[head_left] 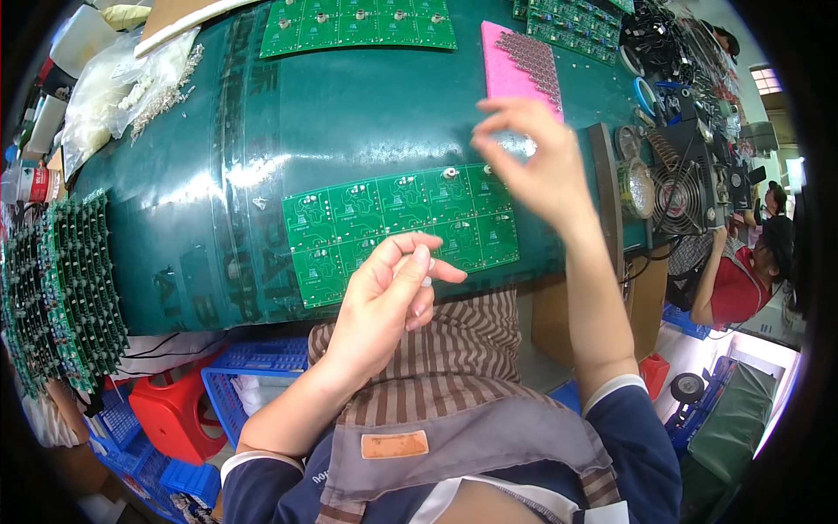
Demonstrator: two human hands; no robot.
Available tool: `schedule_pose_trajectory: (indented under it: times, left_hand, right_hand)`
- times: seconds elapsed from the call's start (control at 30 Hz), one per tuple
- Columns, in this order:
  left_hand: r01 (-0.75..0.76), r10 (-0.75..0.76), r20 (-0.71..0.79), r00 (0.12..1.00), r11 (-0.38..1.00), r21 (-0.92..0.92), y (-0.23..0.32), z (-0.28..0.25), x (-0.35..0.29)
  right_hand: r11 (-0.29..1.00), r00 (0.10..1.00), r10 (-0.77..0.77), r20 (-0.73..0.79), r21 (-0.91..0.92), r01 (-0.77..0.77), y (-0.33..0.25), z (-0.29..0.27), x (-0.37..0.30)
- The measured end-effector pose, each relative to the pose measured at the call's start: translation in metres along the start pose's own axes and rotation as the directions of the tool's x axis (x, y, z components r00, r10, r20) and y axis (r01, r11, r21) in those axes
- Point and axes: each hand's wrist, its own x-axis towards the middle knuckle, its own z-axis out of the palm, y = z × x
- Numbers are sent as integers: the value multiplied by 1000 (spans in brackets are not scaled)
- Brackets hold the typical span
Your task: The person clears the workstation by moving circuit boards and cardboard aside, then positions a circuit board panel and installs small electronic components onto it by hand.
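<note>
My left hand (384,293) is closed, thumb over curled fingers, around a small white piece (426,281). It hovers over the near edge of a green circuit board (345,210) lying on the table. My right hand (537,153) is raised above the board's far right corner, thumb and fingertips brought together in a loop; anything between the tips is too small to make out. A silvery round part (450,173) stands on the board near its far edge. Beyond my right hand lies a pink foam block (502,74) with rows of small metal parts (532,65) on it.
Another green board with metal parts (358,26) lies at the far side of the table (367,113). Stacked boards (65,288) stand at left, below a plastic bag (113,96). A fan (679,194) is at right, with a person in red (738,288) beyond.
</note>
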Motion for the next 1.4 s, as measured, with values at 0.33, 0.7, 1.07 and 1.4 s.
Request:
schedule_pose_trajectory:
  times: [0.33, 0.7, 1.07, 1.4]
  left_hand:
    - [-19, 19, 53, 998, 1000, 10, 8, -7, -8]
    - [-95, 65, -146, 987, 973, -208, 12, -12, 2]
    - [-89, 69, -108, 992, 976, -201, 15, -2, -2]
    - [-84, 62, -134, 989, 983, -165, 13, -15, -6]
  right_hand:
    - [935, 979, 52, -198, -336, -117, 106, -2, 45]
    - [733, 950, 311, 20, 632, -253, -37, 16, -5]
    - [536, 960, 238, 147, 805, -256, -80, 30, -49]
    - [780, 959, 153, 240, 566, -266, -64, 27, -26]
